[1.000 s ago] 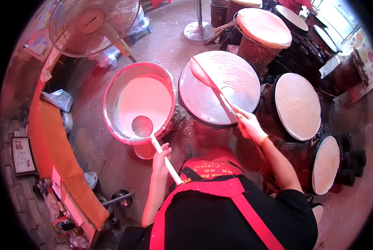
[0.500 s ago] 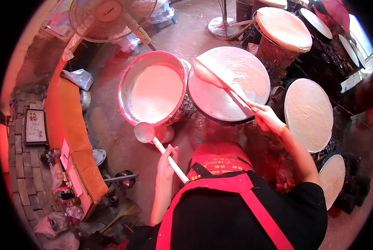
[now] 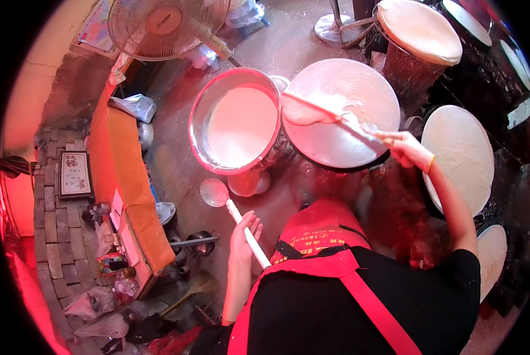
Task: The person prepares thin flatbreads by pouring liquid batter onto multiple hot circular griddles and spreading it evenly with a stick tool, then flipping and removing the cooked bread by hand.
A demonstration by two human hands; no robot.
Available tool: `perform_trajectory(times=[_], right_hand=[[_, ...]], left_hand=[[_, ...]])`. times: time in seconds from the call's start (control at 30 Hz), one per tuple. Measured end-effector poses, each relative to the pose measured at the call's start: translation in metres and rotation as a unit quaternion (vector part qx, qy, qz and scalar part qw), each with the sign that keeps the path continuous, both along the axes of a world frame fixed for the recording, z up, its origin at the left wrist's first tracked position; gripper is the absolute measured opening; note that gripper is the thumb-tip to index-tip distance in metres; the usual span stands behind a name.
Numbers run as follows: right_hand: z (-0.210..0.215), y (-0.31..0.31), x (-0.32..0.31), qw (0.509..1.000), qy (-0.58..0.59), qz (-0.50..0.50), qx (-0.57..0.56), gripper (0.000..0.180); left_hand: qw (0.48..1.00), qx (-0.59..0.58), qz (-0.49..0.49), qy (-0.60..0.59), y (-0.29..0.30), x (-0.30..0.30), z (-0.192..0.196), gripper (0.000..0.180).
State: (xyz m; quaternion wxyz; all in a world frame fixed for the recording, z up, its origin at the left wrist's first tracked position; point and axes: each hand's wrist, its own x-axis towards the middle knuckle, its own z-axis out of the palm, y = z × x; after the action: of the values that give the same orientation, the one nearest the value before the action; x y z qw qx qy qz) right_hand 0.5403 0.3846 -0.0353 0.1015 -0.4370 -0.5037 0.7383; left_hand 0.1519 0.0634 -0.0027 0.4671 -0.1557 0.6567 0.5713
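Note:
My left hand (image 3: pixel 245 234) holds the white handle of a ladle (image 3: pixel 214 193), its fingers loosely raised alongside the handle. The ladle's round bowl hangs just on the near side of a wide metal basin (image 3: pixel 197 127) of pale batter (image 3: pixel 241 127), apart from its rim. My right hand (image 3: pixel 405 148) is closed on the end of a long, thin batter spreader (image 3: pixel 330 112). That spreader lies slantwise across a round griddle (image 3: pixel 348 151), where a thin pale layer of batter (image 3: pixel 330 77) covers much of the surface. A thicker ridge of batter gathers along the spreader's left part.
More round griddles stand to my right, one bearing a pale flatbread (image 3: pixel 458 160). A stack of flatbreads (image 3: pixel 420 31) sits at the far right. A fan (image 3: pixel 164 21) stands beyond the basin, an orange-covered table (image 3: pixel 123 177) to my left. A small bucket (image 3: pixel 248 183) stands below the basin.
The whole view has shifted a little. My right hand has swung the spreader to a flatter slant across the griddle. The ladle's bowl has drawn away from the basin's rim; my left fingers have loosened.

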Motion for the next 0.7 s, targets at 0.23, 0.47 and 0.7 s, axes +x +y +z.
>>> perform_trajectory(times=[0.23,0.47,0.7], right_hand=[[-0.009,-0.041,-0.005,0.999,-0.019,-0.001,0.034,0.04],[-0.014,-0.134,0.007,0.949,0.016,-0.313,0.022,0.036],[-0.025,-0.269,-0.014,0.956,-0.023,-0.291,-0.001,0.041]], left_hand=[[0.996,-0.025,-0.081,0.01,0.001,-0.012,0.001,0.03],[0.971,-0.024,-0.238,-0.005,0.055,-0.047,-0.005,0.03],[0.928,0.056,-0.365,-0.044,0.071,-0.111,-0.017,0.02]])
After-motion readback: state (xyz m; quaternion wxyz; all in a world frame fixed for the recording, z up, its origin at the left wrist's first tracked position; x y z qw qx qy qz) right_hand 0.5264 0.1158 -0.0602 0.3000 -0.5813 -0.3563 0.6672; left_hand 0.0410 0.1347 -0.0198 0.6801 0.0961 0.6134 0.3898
